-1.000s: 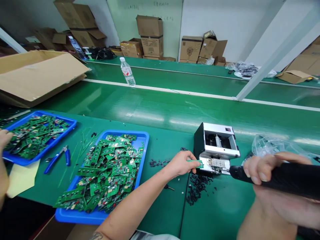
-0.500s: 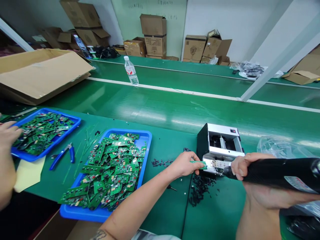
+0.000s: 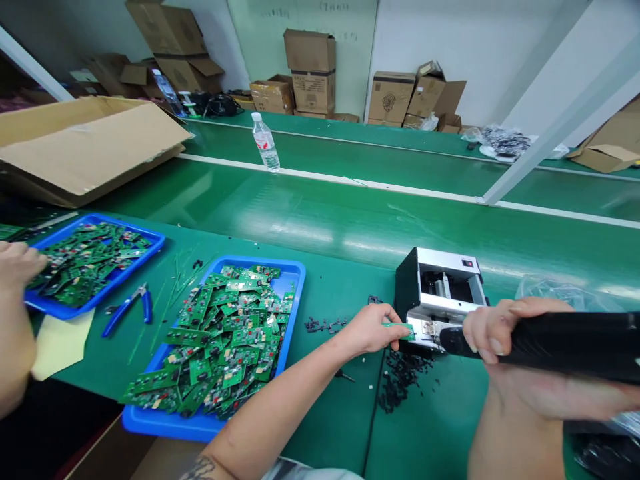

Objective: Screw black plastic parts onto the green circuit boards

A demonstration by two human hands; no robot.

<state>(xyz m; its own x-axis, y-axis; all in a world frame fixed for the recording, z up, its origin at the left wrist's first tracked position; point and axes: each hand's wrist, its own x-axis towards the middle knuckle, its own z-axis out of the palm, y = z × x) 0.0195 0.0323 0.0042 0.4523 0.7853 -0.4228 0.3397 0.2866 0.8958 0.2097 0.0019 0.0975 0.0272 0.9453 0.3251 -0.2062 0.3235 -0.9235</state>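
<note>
My left hand [image 3: 371,328] pinches a small green circuit board [image 3: 406,331] at the front of a silver and black screw feeder [image 3: 447,309]. My right hand [image 3: 505,363] is wrapped around a black electric screwdriver [image 3: 565,343], held almost level. The screwdriver's nose points left at the feeder's front plate, close beside the board. Whether its tip touches the board cannot be made out. Small black parts [image 3: 400,380] lie heaped below the feeder, and more black pieces [image 3: 323,325] are scattered left of my left hand.
A blue tray [image 3: 299,287] of circuit boards stands left of my forearm. Farther left are blue-handled cutters [image 3: 125,310] and another blue tray [image 3: 161,241], with a co-worker's hand [image 3: 20,267] at it. A water bottle [image 3: 266,143] stands behind. A black cable [image 3: 373,420] crosses the table.
The screwdriver has shifted slightly in my right hand's grip and its rear end has swung a little. My left hand stays at the feeder with the board.
</note>
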